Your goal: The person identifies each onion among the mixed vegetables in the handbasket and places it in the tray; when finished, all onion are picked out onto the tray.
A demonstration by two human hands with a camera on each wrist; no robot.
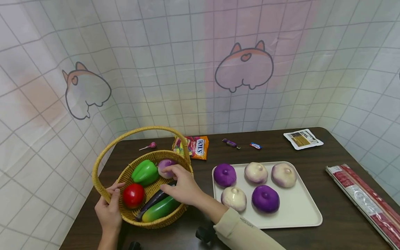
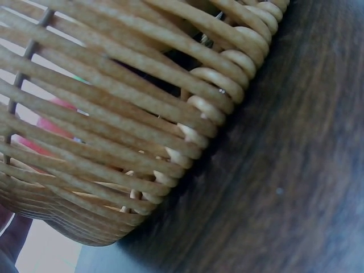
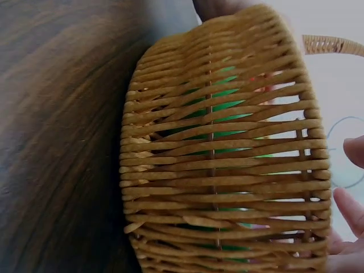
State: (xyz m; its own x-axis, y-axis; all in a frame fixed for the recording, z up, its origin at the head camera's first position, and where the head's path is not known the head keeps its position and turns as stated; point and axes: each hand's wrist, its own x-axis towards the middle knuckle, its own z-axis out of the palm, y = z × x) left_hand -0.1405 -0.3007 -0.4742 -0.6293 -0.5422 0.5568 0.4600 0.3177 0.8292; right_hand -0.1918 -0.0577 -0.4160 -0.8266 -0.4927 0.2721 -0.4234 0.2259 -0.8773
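Observation:
A wicker basket (image 1: 150, 224) with a tall arched handle stands at left. In it lie a green bell pepper (image 1: 145, 172), a red tomato (image 1: 133, 196), a dark eggplant (image 1: 156, 198), a green and yellow cucumber-like vegetable (image 1: 160, 209) and a purple-and-white turnip-like vegetable (image 1: 165, 166). My left hand (image 1: 109, 210) holds the basket's left rim, fingers over its edge. Over the right rim reaches my right hand (image 1: 184, 184), its fingertips overlapping the turnip-like vegetable in the head view. The right wrist view shows its thumb (image 3: 354, 151) and fingers apart beyond the weave.
A white tray (image 1: 300, 208) at right bears several round purple or cream knobbed vegetables. Behind the basket lie a lollipop (image 1: 152, 144) and an orange candy bag (image 1: 200, 147). Small wrapped candies (image 1: 231, 143), a white packet (image 1: 303, 139) and a long red package (image 1: 365, 205) lie farther right.

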